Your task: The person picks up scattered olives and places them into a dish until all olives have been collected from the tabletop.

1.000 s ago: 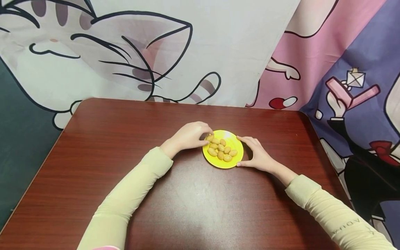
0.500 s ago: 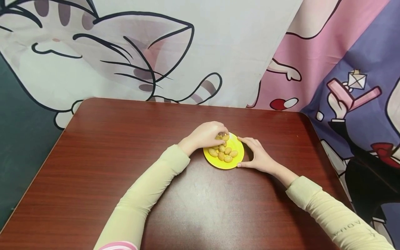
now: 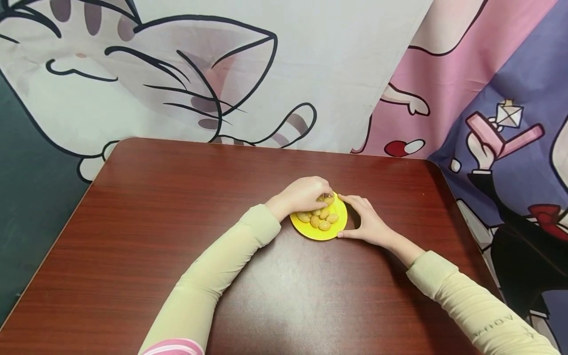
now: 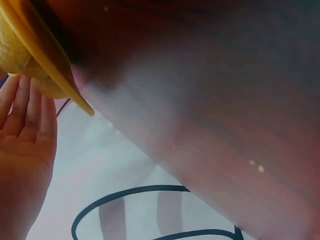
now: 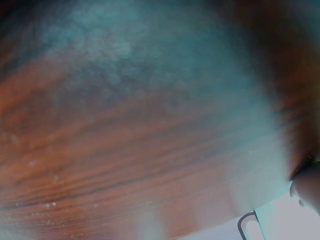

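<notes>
A round yellow plate (image 3: 306,230) lies on the table with several tan, oval, nut-like pieces (image 3: 325,225) on it; their exact kind is unclear. My left hand (image 3: 305,193) reaches over the plate's far left part, fingers bent down, pinching one piece (image 3: 329,200). That hand hides part of the pile. In the left wrist view the fingers (image 4: 32,110) sit against pieces beside the plate's rim (image 4: 47,57). My right hand (image 3: 372,224) holds the plate's right edge between spread thumb and fingers. Only a dark bit of that hand shows in the right wrist view.
The plate rests on a reddish-brown wooden table (image 3: 177,187) with rounded far corners. Behind its far edge hangs a cloth printed with cartoon figures (image 3: 186,64). Both forearms wear pale rolled sleeves (image 3: 226,261).
My left hand has moved right across the plate, bringing a pinched piece from the left rim toward the far right part. The right hand has stayed at the rim.
</notes>
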The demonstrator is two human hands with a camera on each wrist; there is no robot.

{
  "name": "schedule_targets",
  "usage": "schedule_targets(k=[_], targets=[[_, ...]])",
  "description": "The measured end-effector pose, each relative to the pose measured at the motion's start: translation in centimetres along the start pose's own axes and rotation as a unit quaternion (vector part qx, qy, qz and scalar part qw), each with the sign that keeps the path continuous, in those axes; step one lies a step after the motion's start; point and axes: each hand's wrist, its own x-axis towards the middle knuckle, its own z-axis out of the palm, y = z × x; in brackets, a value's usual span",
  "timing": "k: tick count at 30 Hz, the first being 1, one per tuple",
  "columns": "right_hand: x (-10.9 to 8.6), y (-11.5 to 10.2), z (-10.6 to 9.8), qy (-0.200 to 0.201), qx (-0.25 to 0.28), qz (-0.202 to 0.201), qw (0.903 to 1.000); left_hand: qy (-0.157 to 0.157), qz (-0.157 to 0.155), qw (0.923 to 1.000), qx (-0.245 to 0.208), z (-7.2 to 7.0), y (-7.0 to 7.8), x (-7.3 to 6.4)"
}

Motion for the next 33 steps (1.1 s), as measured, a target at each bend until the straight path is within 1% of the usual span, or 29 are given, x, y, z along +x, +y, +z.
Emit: schedule_targets(k=[9, 15, 16, 20, 22, 23, 28, 33], targets=[[0.0, -0.1, -0.1, -0.003, 0.001, 0.007, 1.0000, -0.026, -0.008, 0.9996, 0.009, 0.2, 0.4, 0.2], [0.0, 0.0, -0.1, -0.003, 0.002, 0.005, 1.0000, -0.034, -0.011, 0.9993, 0.009, 0.2, 0.5, 0.2], [0.0, 0.0, -0.1, -0.003, 0.002, 0.005, 1.0000, -0.031, -0.010, 0.9995, 0.006, 1.2, -0.3, 0.6], [-0.1, 0.0, 0.0, -0.003, 0.002, 0.003, 1.0000, -0.032, -0.010, 0.9994, 0.003, 1.2, -0.4, 0.5], [-0.1, 0.0, 0.0, 0.000, 0.000, -0.001, 1.0000, -0.026, -0.009, 0.9996, 0.002, 1.2, -0.5, 0.5], [-0.1, 0.1, 0.1, 0.002, -0.002, -0.004, 1.0000, -0.026, -0.010, 0.9996, 0.002, 0.2, 0.3, 0.0], [0.0, 0.3, 0.2, 0.012, -0.010, -0.015, 0.9998, -0.007, -0.010, 0.9999, -0.001, -0.2, 0.0, -0.5], [0.0, 0.3, 0.2, 0.008, -0.010, -0.012, 0.9999, 0.006, -0.014, 0.9998, -0.014, -0.5, -0.5, -1.4]])
